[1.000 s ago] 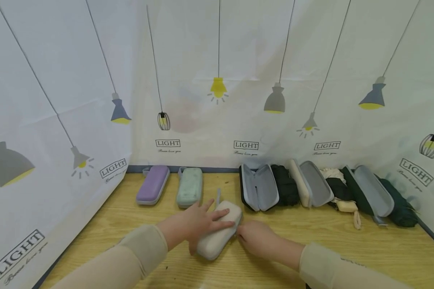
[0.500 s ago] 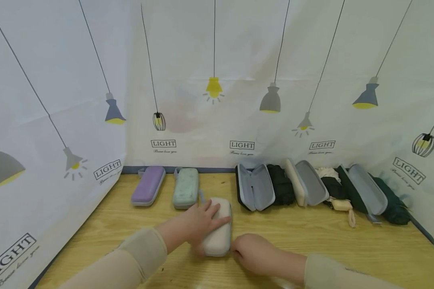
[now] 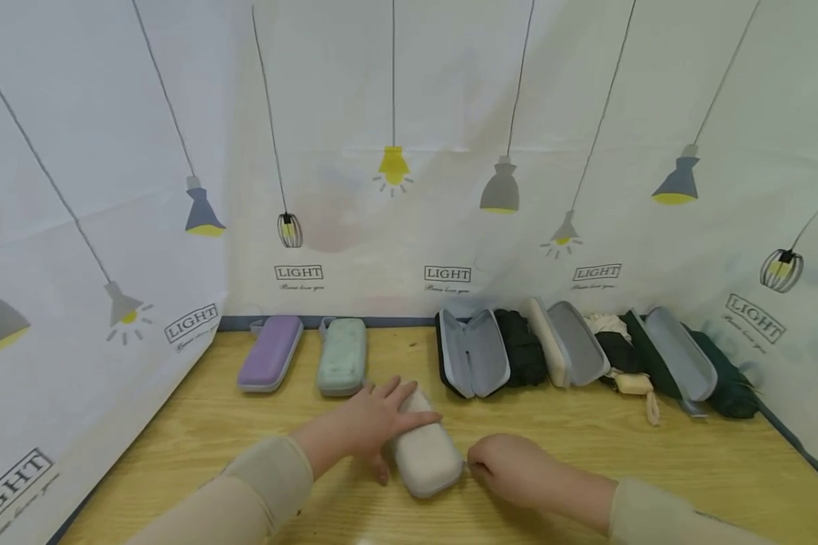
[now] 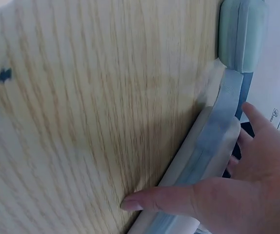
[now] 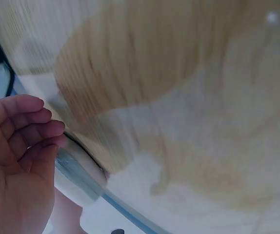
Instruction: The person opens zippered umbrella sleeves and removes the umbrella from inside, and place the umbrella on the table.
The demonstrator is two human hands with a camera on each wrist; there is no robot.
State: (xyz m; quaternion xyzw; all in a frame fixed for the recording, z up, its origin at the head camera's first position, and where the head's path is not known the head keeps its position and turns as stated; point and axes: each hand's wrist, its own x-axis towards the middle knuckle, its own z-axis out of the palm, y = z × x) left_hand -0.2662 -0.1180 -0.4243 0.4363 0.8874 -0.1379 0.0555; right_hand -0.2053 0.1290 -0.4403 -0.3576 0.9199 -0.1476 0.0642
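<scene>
Left hand point(image 3: 371, 420) spread, fingers straight, lying across far part of white case point(image 3: 428, 458), thumb at its side. Right hand point(image 3: 518, 469) curled, thumb and fingertips pinching zipper pull point(image 3: 465, 465) at case's right edge; pull mostly hidden. White case lies on wooden table point(image 3: 245, 462), nearer person than mint case point(image 3: 342, 357) and to its right. Purple case point(image 3: 270, 354) just left of mint case. Farther right of mint case: open black case point(image 3: 488, 356), black bundle point(image 3: 522, 350), open beige case point(image 3: 579, 348), open green case point(image 3: 683, 356).
</scene>
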